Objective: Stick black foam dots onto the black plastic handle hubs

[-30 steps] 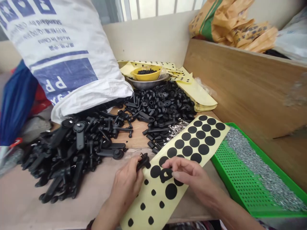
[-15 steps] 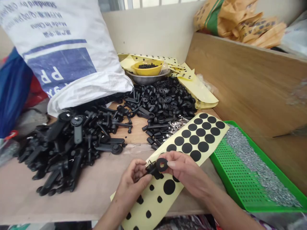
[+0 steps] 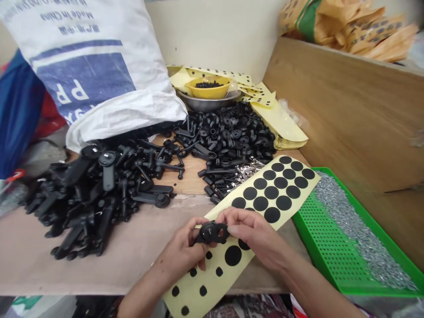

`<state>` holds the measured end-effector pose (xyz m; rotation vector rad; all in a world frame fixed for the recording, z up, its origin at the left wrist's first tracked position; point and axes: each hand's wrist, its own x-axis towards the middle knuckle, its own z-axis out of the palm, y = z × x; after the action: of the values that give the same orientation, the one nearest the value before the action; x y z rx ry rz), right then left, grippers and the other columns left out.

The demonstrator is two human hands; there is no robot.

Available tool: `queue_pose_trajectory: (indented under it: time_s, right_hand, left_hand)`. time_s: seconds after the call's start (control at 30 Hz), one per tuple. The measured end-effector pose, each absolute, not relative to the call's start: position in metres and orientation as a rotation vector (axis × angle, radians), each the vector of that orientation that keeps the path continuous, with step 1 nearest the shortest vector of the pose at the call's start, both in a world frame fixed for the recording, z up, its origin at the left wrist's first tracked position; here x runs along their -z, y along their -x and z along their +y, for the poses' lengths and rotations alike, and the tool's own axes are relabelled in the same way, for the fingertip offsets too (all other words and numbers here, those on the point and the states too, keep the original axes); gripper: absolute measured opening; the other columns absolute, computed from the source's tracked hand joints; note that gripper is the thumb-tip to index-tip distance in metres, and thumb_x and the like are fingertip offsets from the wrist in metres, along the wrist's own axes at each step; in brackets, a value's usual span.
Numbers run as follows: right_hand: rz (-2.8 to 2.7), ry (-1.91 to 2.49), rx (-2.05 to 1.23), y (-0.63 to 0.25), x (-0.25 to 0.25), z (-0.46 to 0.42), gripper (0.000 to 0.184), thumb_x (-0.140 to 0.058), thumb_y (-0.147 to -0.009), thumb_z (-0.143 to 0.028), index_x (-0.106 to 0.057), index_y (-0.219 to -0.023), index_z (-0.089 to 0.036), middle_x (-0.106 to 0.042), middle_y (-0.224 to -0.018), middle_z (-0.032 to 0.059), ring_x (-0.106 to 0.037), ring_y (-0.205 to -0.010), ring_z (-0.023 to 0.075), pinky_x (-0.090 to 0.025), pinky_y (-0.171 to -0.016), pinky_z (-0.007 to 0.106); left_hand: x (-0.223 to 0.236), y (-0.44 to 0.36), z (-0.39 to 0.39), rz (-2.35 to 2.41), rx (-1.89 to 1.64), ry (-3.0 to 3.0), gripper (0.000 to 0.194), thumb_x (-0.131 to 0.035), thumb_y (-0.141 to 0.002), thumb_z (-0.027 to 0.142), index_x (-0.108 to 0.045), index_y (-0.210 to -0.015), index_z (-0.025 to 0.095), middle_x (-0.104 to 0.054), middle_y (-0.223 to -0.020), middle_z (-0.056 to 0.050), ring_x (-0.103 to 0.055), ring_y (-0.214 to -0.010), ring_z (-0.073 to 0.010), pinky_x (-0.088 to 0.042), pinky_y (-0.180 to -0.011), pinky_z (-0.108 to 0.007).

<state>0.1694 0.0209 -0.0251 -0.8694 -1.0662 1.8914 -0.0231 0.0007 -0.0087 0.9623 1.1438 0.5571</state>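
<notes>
Ring [image 3: 225, 239], black and pinched in the right hand [image 3: 256, 227], lies toward the left hand [image 3: 182, 247], beside the dark fitting [image 3: 207, 231] pinched there.

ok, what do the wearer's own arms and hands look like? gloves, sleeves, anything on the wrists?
Left hand and right hand are ungloved, and no sleeve covers the visible forearms. A dark band shows near the left wrist at the frame's bottom edge; bracelet or cuff, can't tell. Nothing visible on the right wrist.
</notes>
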Motion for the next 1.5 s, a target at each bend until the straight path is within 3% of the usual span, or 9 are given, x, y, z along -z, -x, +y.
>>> queue_pose_trajectory:
  time_s: [0.6, 1.07, 1.5]
  right_hand:
    - [-1.226, 0.986, -1.794, -0.168, 0.031, 0.022, 0.019, -0.067, -0.073, -0.030, -0.056, -0.061, -0.020, -0.060, -0.087, 0.0040, -0.052, -0.084, 0.0199, -0.039, -0.076, 0.033]
    - [-1.185, 0.959, -1.816, -0.171, 0.037, 0.022, 0.018, -0.066, -0.073, -0.026, -0.056, -0.058, -0.020, -0.062, -0.091, 0.0046, -0.054, -0.089, 0.0222, -0.041, -0.081, 0.034]
    - [-1.268, 1.020, -1.761, -0.168, 0.036, 0.022, 0.017, -0.068, -0.071, -0.030, -0.058, -0.061, -0.021, -0.059, -0.089, 0.0050, -0.053, -0.086, 0.0214, -0.042, -0.081, 0.035]
  left_hand:
    - [0.014, 0.023, 0.000, 1.240, -0.555, -1.057, 0.061, -0.050, -0.059, 0.019, -0.060, -0.118, 0.013, -0.064, -0.074, -0.002, -0.048, -0.052, -0.0104, -0.037, -0.049, -0.022]
    - [0.019, 0.025, 0.000, 1.229, -0.568, -0.985, 0.062, -0.054, -0.063, 0.020, -0.057, -0.124, 0.010, -0.062, -0.065, 0.001, -0.050, -0.049, -0.0099, -0.033, -0.047, -0.020]
    - [0.020, 0.024, -0.001, 1.233, -0.543, -1.069, 0.066, -0.048, -0.057, 0.018, -0.060, -0.121, 0.012, -0.059, -0.064, 0.001, -0.045, -0.050, -0.0099, -0.033, -0.047, -0.021]
